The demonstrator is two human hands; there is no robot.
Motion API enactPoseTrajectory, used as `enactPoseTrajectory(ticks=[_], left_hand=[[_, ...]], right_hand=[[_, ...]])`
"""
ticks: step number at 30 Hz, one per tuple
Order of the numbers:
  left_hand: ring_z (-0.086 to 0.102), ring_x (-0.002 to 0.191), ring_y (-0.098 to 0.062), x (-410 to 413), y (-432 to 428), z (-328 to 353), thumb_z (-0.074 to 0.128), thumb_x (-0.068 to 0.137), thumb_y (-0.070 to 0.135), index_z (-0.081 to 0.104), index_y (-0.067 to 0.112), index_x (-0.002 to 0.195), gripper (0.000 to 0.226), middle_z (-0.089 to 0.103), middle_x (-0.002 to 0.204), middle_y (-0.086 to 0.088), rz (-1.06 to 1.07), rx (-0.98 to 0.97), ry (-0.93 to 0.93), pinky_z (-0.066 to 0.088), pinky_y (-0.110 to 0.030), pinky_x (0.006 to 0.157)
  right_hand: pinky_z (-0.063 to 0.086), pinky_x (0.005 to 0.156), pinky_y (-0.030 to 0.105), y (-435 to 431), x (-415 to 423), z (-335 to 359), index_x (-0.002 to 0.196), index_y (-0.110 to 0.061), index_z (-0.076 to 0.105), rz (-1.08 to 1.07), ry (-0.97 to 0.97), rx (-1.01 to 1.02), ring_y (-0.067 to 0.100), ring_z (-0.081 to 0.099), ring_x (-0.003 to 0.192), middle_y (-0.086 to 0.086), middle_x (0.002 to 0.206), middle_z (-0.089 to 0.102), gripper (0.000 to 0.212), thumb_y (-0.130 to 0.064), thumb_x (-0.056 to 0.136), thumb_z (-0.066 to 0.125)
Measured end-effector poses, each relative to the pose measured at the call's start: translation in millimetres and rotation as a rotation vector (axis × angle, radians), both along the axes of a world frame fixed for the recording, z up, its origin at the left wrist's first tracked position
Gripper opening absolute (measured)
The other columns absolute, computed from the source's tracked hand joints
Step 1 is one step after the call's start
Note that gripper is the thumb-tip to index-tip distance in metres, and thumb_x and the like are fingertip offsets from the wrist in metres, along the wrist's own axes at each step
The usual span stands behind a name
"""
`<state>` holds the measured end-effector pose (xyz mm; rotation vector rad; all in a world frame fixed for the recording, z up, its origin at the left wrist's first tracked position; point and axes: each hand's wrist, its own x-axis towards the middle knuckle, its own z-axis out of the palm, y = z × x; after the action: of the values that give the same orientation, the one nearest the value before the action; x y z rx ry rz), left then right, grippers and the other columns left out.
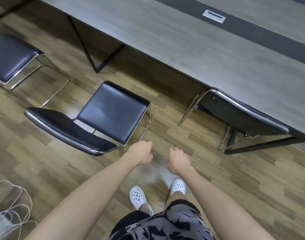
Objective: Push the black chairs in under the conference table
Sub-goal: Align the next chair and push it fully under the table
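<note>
Fingers of both hands are curled in and hold nothing: the left hand (141, 154) hangs just beside the near end of the middle chair's backrest (67, 129), not touching it, with the right hand (178, 159) close alongside over bare floor (209, 170). The middle chair (113, 108) stands clear of the conference table (165, 40), seat front towards the table edge, backrest running roughly parallel to that edge. Open floor lies between seat and table. A black table leg (89, 49) slants down to its left. The right chair (241, 113) sits tucked under the table; the left chair (11, 56) stands well out. Loose cables (16, 205) lie behind, bottom left.
</note>
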<state>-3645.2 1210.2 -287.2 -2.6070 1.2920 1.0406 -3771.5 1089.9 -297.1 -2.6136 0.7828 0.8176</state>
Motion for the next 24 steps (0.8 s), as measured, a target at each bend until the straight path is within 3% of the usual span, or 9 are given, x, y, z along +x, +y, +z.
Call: enactPoseTrajectory(ticks=[5, 11, 24], left_hand=[[0.057, 0.112, -0.031, 18, 19, -2, 0.045, 0.094, 0.03, 0.049, 0.01, 0.125, 0.037, 0.057, 0.123, -0.011, 0.022, 0.015, 0.0, 0.05, -0.04, 0.086], [0.057, 0.108, -0.031, 42, 25, -5, 0.045, 0.092, 0.024, 0.05, 0.011, 0.114, 0.026, 0.057, 0.117, -0.009, 0.066, 0.062, -0.008, 0.046, -0.038, 0.078], [0.059, 0.103, -0.03, 111, 24, -14, 0.046, 0.089, 0.025, 0.05, 0.012, 0.111, 0.026, 0.058, 0.112, -0.008, 0.153, 0.133, 0.049, 0.051, -0.04, 0.081]], right_hand=[[0.041, 0.092, 0.038, 17, 17, -1, 0.118, -0.007, 0.048, 0.041, 0.035, 0.014, 0.032, 0.048, 0.116, 0.014, 0.123, 0.051, 0.032, -0.015, 0.088, 0.05], [0.041, 0.093, 0.038, 22, 51, -7, 0.12, -0.005, 0.048, 0.082, 0.036, 0.053, 0.032, 0.047, 0.117, 0.015, 0.125, 0.05, 0.033, -0.012, 0.088, 0.048], [0.038, 0.098, 0.038, 10, 130, -16, 0.124, -0.006, 0.046, 0.176, 0.061, 0.118, 0.032, 0.046, 0.119, 0.015, 0.127, 0.049, 0.037, -0.013, 0.087, 0.045]])
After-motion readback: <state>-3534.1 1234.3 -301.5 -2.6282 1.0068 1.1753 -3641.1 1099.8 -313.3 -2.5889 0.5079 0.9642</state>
